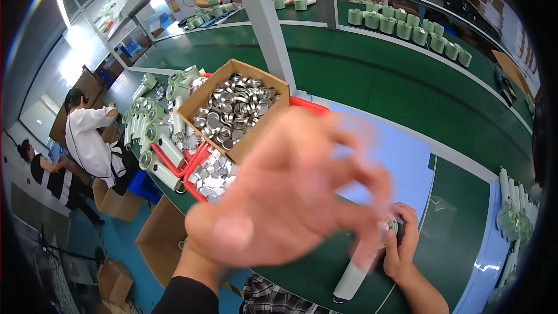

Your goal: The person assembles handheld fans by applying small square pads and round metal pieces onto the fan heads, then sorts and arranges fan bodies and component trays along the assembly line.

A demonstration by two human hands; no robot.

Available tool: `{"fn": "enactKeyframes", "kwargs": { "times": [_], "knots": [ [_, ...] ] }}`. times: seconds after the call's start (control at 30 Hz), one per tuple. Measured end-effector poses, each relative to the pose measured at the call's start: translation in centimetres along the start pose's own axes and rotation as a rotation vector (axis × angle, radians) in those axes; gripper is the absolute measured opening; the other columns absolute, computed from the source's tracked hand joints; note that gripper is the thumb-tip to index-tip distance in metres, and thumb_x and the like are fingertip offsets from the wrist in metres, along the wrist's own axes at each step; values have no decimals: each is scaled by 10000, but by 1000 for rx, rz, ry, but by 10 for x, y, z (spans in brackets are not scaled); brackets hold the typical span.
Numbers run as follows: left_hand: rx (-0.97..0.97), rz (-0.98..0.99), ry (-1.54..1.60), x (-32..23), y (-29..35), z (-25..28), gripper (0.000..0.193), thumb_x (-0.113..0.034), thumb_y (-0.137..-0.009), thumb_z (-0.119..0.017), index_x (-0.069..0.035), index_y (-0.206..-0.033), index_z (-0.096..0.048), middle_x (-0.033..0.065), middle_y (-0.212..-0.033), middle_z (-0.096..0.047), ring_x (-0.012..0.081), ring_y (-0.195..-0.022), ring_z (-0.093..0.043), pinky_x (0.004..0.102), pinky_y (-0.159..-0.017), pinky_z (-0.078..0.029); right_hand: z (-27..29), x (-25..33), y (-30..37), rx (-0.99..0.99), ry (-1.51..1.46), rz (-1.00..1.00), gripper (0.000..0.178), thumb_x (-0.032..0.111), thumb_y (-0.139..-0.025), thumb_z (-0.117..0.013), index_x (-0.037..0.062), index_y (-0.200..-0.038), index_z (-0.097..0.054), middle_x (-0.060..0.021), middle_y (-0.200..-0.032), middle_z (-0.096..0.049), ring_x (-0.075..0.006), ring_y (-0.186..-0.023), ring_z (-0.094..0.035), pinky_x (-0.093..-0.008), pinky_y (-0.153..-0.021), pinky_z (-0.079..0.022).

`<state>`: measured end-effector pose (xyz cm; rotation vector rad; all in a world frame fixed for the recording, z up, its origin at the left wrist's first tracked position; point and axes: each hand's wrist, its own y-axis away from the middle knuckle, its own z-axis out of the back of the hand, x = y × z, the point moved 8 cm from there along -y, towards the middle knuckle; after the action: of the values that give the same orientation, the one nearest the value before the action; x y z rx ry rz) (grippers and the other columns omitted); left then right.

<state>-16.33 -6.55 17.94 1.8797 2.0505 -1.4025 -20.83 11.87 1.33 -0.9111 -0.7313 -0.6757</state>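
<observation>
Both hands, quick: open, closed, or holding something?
Left hand: open, loosely curled, blurred; nothing visibly held.
Right hand: closed on a white-handled device.

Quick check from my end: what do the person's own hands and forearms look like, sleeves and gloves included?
The left hand is gloveless but blurred, hiding fine detail; a plain black sleeve reaches near its wrist. The right hand is also gloveless, with its forearm bare as far as it shows.

no legible text, labels, numbers, signs
</observation>
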Motion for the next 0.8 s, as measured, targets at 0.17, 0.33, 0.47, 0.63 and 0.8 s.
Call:
{"fn": "enactKeyframes", "kwargs": {
  "times": [0.17, 0.33, 0.47, 0.63, 0.8],
  "knots": [
    [146, -14, 184, 47, -5, -52, 536, -583, -856, -614, -87, -1015, -486, 173, -1270, -411, 332, -808, -577, 375, -646, -540, 8, -27, -2, 43, -138, -324, 282, 96, -834, -653, -21, -1063, -536, -184, -1129, -545, -266, -973, -591, -372, -905, -477],
    [236, 197, 415, 105, -4, -75, 547, -587, -860, -604, -80, -1023, -482, 166, -1252, -411, 317, -807, -570, 368, -649, -530, -2, -44, 15, -39, 33, 102, 494, 208, -865, -653, 5, -1283, -484, -185, -1221, -526, -326, -1102, -536, -392, -961, -433],
    [323, 445, 691, 170, -26, -110, 555, -590, -863, -597, -74, -1030, -478, 160, -1239, -411, 304, -806, -564, 362, -651, -521, -5, -15, 2, -59, -52, -11, 447, 277, -952, -584, -9, -1277, -471, -149, -1240, -517, -339, -1131, -515, -386, -973, -418],
    [429, 676, 929, 218, -41, -155, 565, -594, -867, -587, -67, -1038, -473, 153, -1221, -411, 289, -805, -557, 354, -654, -511, 12, -6, 3, -84, -145, -109, 444, 156, -902, -615, 68, -1313, -474, -154, -1291, -485, -385, -1173, -471, -449, -1009, -392],
    [426, 801, 973, 237, -25, -166, 576, -598, -871, -577, -60, -1046, -469, 146, -1204, -411, 274, -804, -550, 346, -657, -500, 8, -14, 13, -123, -82, 67, 450, 223, -928, -585, 13, -1304, -454, -152, -1272, -491, -362, -1141, -481, -429, -979, -395]
  ]
}}
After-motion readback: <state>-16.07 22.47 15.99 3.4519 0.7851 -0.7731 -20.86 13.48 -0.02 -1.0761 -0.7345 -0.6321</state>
